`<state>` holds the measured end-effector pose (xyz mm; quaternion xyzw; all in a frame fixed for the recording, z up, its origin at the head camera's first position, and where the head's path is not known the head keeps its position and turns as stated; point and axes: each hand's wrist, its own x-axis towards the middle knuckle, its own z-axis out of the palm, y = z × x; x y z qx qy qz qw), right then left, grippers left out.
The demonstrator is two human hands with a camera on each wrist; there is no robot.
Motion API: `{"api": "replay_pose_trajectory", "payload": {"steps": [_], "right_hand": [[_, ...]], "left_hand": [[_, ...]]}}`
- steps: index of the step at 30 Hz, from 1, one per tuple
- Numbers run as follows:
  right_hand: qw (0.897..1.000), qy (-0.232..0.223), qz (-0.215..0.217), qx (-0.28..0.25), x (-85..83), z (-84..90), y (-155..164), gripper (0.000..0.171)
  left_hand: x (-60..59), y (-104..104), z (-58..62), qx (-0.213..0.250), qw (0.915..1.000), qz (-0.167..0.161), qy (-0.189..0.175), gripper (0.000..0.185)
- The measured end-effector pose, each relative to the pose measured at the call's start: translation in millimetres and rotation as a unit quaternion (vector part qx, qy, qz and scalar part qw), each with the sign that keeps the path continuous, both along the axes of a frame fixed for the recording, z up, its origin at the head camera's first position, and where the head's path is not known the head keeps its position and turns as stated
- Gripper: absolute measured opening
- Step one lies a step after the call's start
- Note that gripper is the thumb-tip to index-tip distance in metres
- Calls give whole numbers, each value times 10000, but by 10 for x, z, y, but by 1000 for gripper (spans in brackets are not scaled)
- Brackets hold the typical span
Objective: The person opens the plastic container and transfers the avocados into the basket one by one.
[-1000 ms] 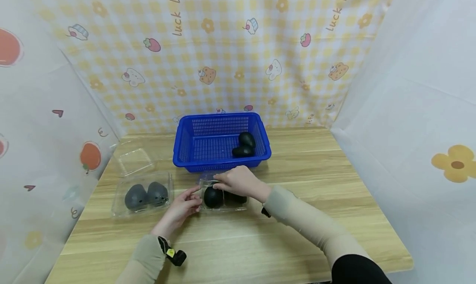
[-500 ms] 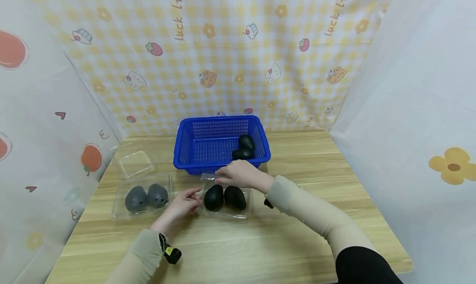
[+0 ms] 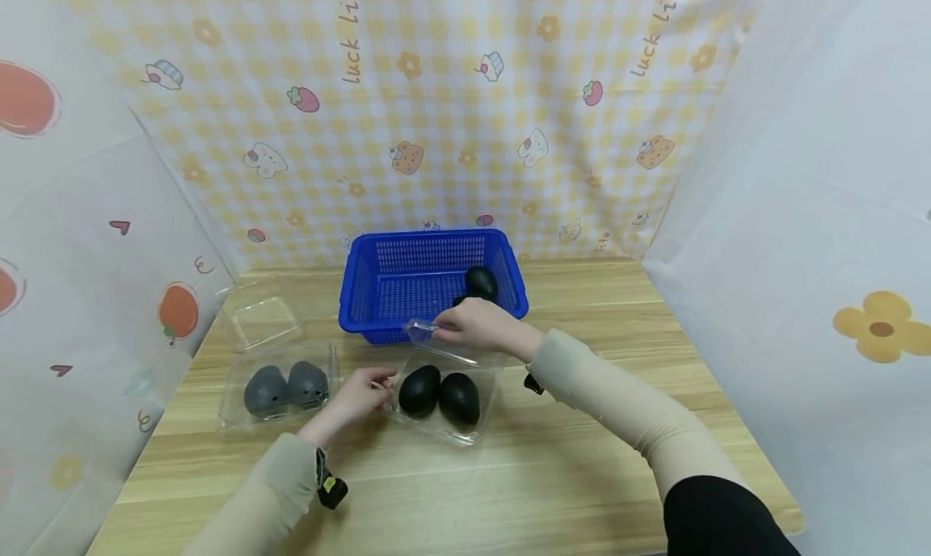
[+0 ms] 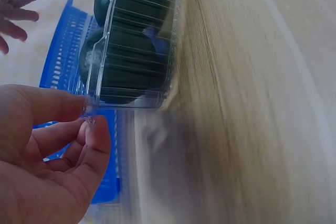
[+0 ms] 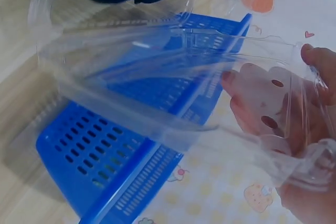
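So the person's got a clear plastic clamshell box (image 3: 444, 402) sitting on the wooden table (image 3: 582, 459), just in front of a blue basket (image 3: 385, 289). Two dark avocados (image 3: 439, 394) lie side by side in its tray. The right hand (image 3: 476, 327) has its fingers wrapped around the front edge of the clear lid (image 3: 422, 332), holding it lifted up and back toward the basket; from the right wrist view you can see the fingers right through the plastic. The left hand (image 3: 356, 396) pinches the left corner of the tray between thumb and fingertips, holding it down on the table. Off to the left there's a second clamshell (image 3: 280, 386), lid closed, with two more avocados inside. At least one more avocado (image 3: 482, 281) sits in the basket, partly behind the right hand.
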<state>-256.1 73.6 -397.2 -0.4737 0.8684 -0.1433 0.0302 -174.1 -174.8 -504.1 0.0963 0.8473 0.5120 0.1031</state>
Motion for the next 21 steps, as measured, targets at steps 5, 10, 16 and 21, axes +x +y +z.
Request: {"api": "replay_pose_trajectory", "payload": {"steps": [5, 10, 16, 21], "right_hand": [[9998, 47, -135, -108, -27, 34, 85, 26], [9993, -36, -365, -106, -45, 65, 173, 26], [9977, -191, -645, -68, -55, 78, 312, 18], [9946, -424, -940, -138, -75, 52, 451, 14]], "left_hand": [[-72, 43, 47, -847, 9961, -93, 237, 38], [-126, 47, 106, -1408, 9870, -291, 715, 30], [-203, 46, 135, -1815, 9772, -383, 1031, 24], [-261, 59, 156, -1833, 9781, -400, 904, 24]]}}
